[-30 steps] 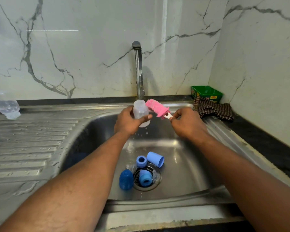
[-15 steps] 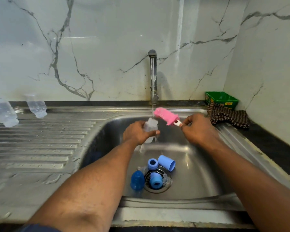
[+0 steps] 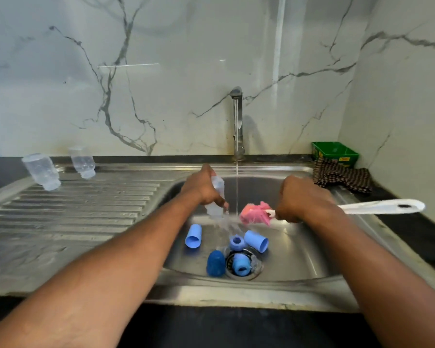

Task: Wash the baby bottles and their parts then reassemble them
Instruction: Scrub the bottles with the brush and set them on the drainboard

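Steel sink under marble-veined wall; tap running, thin stream falling between the hands. Ribbed drainboard to the left, two clear bottles set on it mouth-down, apparently washed.

Clear bottle gripped in left hand, fingers wrapped round the body, long axis steeply tilted, mouth pointing down and slightly right, water spilling out. Bottle brush in right hand, fingers curled round the white handle just behind the pink head; handle tail sticking out to the right past the wrist. Brush axis near horizontal, head pointing left toward the bottle mouth, just beside it but outside, stream between them.

Key relation: brush head right of and level with the mouth, axes not aligned. Likely need: bottle swung up toward horizontal, or brush tipped, before re-entry.

Both forearms reaching in from near edge, wrists over the basin.

Blue caps, rings and dark blue cover lying by the drain, unassembled. Green box and checked cloth at the right corner.
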